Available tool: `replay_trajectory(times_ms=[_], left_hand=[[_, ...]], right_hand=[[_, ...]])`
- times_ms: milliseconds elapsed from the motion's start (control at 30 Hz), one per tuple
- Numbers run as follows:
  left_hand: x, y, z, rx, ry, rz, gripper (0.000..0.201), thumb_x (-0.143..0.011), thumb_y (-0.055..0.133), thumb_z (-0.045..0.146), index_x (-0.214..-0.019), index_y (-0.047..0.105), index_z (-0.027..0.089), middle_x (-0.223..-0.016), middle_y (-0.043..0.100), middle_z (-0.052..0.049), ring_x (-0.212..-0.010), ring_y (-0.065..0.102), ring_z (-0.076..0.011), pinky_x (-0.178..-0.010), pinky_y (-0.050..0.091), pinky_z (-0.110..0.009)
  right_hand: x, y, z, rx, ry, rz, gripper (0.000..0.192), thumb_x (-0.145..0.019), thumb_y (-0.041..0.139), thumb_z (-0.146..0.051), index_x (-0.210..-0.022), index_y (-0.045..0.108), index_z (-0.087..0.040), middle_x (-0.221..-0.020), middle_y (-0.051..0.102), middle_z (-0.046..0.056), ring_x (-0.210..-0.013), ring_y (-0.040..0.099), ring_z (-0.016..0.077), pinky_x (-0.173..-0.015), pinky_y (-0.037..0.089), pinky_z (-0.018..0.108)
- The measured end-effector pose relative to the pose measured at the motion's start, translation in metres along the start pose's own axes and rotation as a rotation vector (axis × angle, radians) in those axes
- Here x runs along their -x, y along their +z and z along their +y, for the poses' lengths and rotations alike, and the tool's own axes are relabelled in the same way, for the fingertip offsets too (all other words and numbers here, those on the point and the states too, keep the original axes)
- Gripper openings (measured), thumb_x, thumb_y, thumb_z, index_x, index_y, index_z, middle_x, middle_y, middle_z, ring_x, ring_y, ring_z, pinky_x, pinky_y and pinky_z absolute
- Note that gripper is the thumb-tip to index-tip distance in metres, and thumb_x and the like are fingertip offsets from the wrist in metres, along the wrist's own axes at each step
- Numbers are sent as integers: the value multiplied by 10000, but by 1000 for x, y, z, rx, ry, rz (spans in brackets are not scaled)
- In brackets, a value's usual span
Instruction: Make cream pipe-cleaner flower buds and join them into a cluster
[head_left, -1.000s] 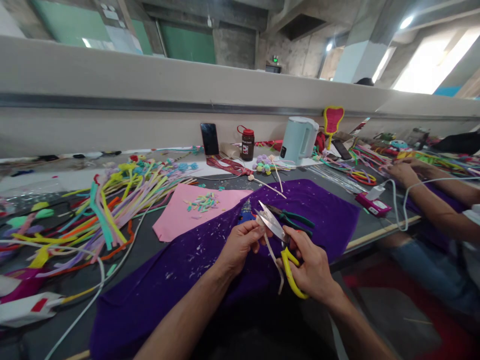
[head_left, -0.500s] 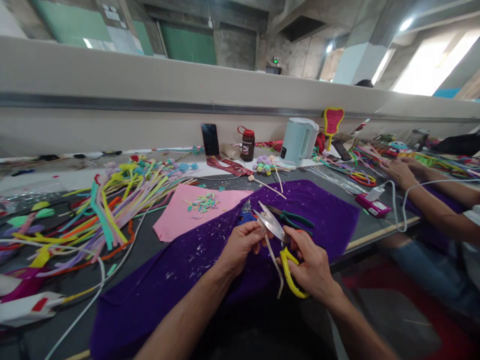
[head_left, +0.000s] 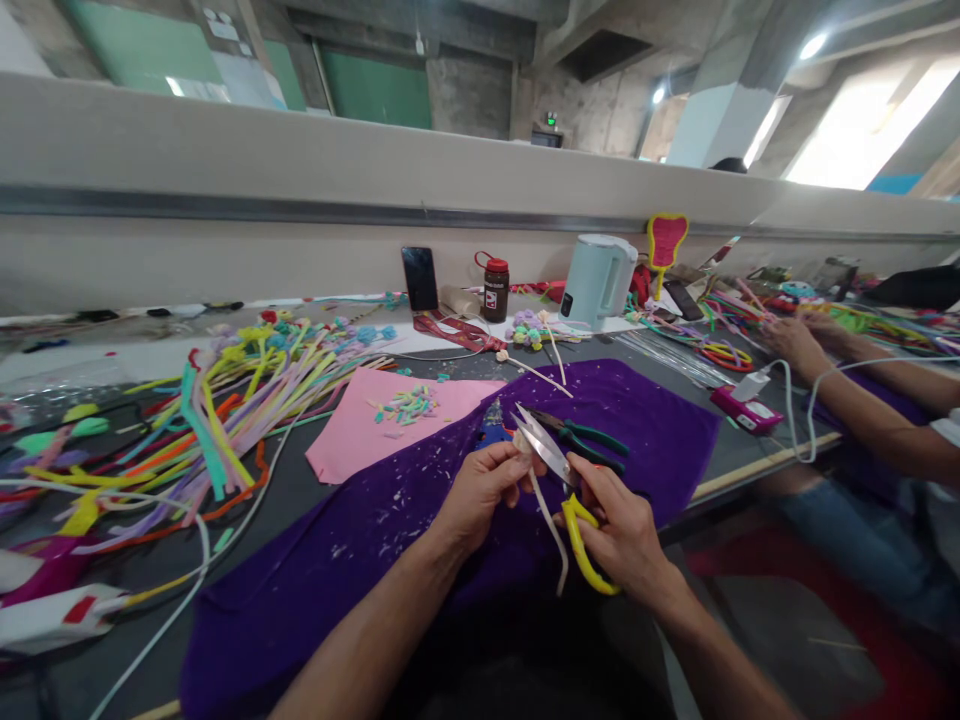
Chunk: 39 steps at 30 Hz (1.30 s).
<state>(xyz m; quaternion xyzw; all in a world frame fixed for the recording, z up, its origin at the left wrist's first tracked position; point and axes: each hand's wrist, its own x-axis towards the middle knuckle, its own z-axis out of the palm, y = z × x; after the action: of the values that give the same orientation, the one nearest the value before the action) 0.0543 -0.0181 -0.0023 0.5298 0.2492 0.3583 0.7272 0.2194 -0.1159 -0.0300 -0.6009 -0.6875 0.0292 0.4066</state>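
Fingers pinch white stem beside scissors.

A pair of yellow-handled scissors is being held in the right hand, with the blades open and pointing up and away. A pale pipe cleaner is being pinched at its top by the left hand, just beside the blades, and is hanging down between the hands. Both hands are being held over a purple cloth that is lying on the worktop. Green-handled pliers are lying on the cloth behind the scissors. A co-worker's hand is resting on the worktop to the right.
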Motion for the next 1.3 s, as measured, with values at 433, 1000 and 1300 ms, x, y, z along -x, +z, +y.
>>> replay_trajectory(times_ms=[433, 1000, 1300], left_hand=[[-1, 0, 1, 76, -67, 28, 214, -730, 631, 330, -748, 665, 120, -718, 659, -49, -451, 441, -35, -410, 288, -176], [0, 1, -1, -32, 16, 2, 212, -757, 597, 351, -710, 617, 145, -586, 561, 8, -448, 420, -49, -439, 309, -182], [0, -1, -2, -24, 13, -39, 212, -777, 577, 344, -713, 605, 143, -590, 558, 5, -453, 420, -51, -441, 314, -180]], right_hand=[[8, -10, -2, -249, 240, 8, 579, -720, 608, -279, -1254, 389, -231, -979, 572, 30, -769, 564, 151, -709, 468, 253], [5, 1, -10, -25, 113, 48, 599, -686, 671, -281, -1240, 450, -230, -868, 539, 29, -700, 514, 145, -625, 437, 264], [6, 2, -9, -49, 105, 64, 599, -693, 669, -269, -1247, 444, -232, -847, 531, 22, -695, 512, 144, -637, 440, 262]])
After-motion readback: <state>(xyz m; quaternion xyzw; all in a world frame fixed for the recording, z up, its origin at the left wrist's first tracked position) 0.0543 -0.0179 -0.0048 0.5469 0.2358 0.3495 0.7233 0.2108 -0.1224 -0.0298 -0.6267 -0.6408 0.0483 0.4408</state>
